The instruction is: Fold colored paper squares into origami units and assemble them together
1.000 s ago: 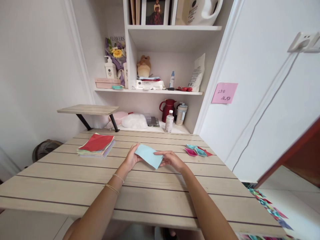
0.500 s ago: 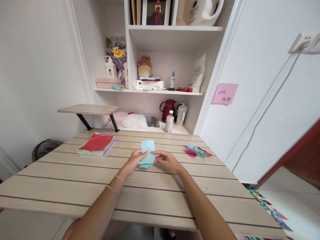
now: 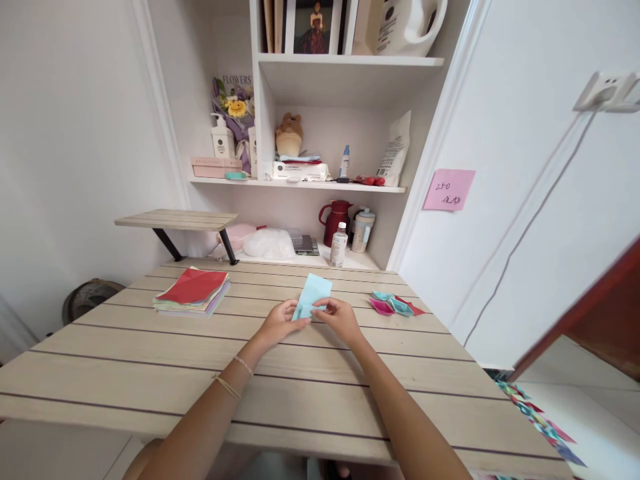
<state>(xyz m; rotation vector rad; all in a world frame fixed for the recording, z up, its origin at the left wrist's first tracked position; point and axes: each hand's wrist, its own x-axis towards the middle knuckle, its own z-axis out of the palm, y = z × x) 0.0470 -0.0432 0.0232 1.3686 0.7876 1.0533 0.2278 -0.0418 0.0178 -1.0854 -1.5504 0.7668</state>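
Observation:
A light blue sheet of paper (image 3: 316,291), folded along its near end, is held up just above the middle of the table. My left hand (image 3: 281,325) grips its lower left corner, thumb in front. My right hand (image 3: 340,320) pinches the lower right edge between thumb and fingers. To the left lies a stack of coloured paper (image 3: 195,288) with a red sheet on top. Several small folded paper pieces (image 3: 395,303), blue, pink and red, rest on the table to the right.
The slatted wooden table (image 3: 300,387) carries a small raised shelf (image 3: 175,219) at its back left. Behind stand a plastic bottle (image 3: 339,245), a red jug (image 3: 336,221) and a light tumbler (image 3: 363,230). More coloured folded paper (image 3: 537,413) lies past the table's right edge.
The blue paper has been turned from lying crosswise to upright, then tilted to the right, its folded end now near me. Both hands have shifted their grip to its lower edge.

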